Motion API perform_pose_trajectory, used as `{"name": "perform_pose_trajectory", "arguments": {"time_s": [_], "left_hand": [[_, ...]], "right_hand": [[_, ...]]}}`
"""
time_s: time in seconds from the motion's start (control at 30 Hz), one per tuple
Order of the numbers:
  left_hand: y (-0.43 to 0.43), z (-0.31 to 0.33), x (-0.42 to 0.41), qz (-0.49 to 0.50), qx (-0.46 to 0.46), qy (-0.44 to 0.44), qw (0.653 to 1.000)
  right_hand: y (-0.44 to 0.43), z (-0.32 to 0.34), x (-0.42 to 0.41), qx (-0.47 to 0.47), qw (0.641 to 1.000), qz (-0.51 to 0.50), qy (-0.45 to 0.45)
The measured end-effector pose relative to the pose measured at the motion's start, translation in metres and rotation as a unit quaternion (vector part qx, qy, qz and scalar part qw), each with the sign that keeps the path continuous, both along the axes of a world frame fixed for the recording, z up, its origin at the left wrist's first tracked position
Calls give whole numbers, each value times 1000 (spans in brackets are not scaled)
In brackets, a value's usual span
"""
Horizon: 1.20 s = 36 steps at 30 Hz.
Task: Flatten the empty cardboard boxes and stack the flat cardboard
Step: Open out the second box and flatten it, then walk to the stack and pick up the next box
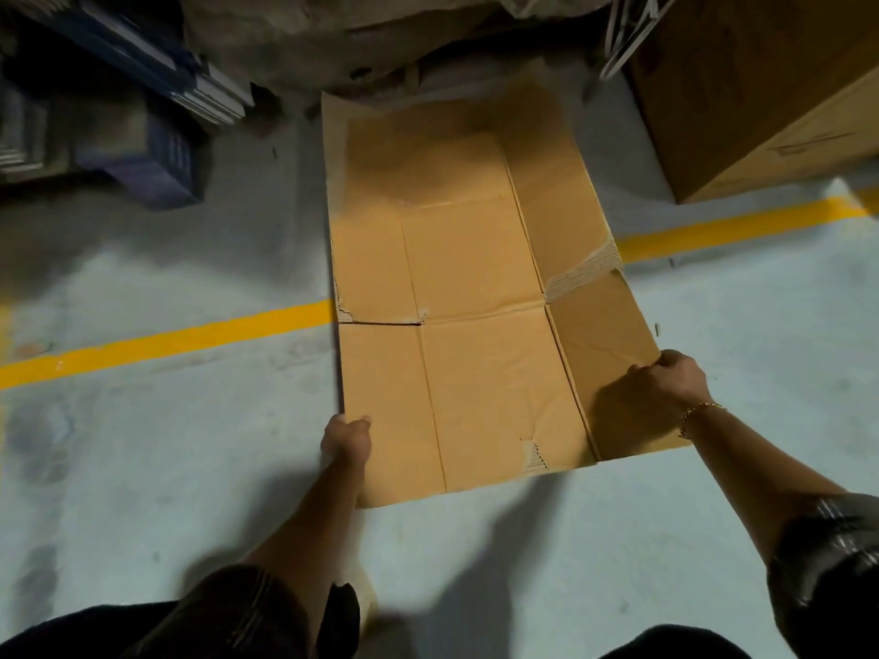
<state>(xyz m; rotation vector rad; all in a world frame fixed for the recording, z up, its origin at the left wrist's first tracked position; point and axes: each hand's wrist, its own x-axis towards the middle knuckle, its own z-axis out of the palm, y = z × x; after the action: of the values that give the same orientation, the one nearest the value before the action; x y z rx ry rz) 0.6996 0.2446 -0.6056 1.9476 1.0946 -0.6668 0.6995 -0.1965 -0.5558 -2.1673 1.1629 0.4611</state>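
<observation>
A flattened brown cardboard box [471,297] lies spread out in front of me over the grey floor, with creases and torn corners. My left hand [346,439] grips its near left edge, thumb on top. My right hand [666,380] grips the right flap's outer edge; a thin bracelet shows at that wrist. The right flap tilts up a little along its fold. The far end of the sheet reaches toward a dark pile at the back.
A yellow floor line [180,340] runs across under the cardboard. A large closed brown box [761,97] stands at the back right. Dark blue crates or shelving [138,135] sit at the back left. Crumpled grey material [361,35] lies behind.
</observation>
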Motion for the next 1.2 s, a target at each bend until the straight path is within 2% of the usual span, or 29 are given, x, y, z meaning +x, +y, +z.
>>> {"name": "perform_pose_trajectory", "arguments": {"time_s": [0.23, 0.3, 0.37, 0.4, 0.47, 0.53, 0.7, 0.8, 0.93, 1.2], "left_hand": [[0, -45, 4, -14, 3, -1, 1000], [-2, -45, 4, -39, 14, 5, 999], [-9, -33, 5, -139, 81, -11, 987], [-13, -23, 5, -215, 125, -32, 968], [-25, -2, 5, -370, 184, -90, 906], [-38, 21, 7, -469, 187, -124, 854], [-60, 102, 10, -549, 174, -141, 805], [-62, 162, 14, -588, 188, -167, 769], [-69, 247, 25, -645, 205, -200, 709], [-101, 432, 13, -726, 172, -215, 631]], "right_hand": [[-10, -46, 5, 17, 1000, 15, 12], [-8, -49, 2, -17, 997, 66, 40], [-3, -43, 0, -82, 979, 177, 58], [2, -39, 0, -93, 966, 235, 51], [18, -26, 1, -82, 942, 322, 43], [37, -10, 0, -69, 921, 379, 48], [80, 55, -15, -97, 869, 481, 63], [96, 107, -21, -107, 872, 474, 53], [110, 192, -28, -112, 901, 419, 14], [118, 368, -97, -61, 973, 224, -18]]}}
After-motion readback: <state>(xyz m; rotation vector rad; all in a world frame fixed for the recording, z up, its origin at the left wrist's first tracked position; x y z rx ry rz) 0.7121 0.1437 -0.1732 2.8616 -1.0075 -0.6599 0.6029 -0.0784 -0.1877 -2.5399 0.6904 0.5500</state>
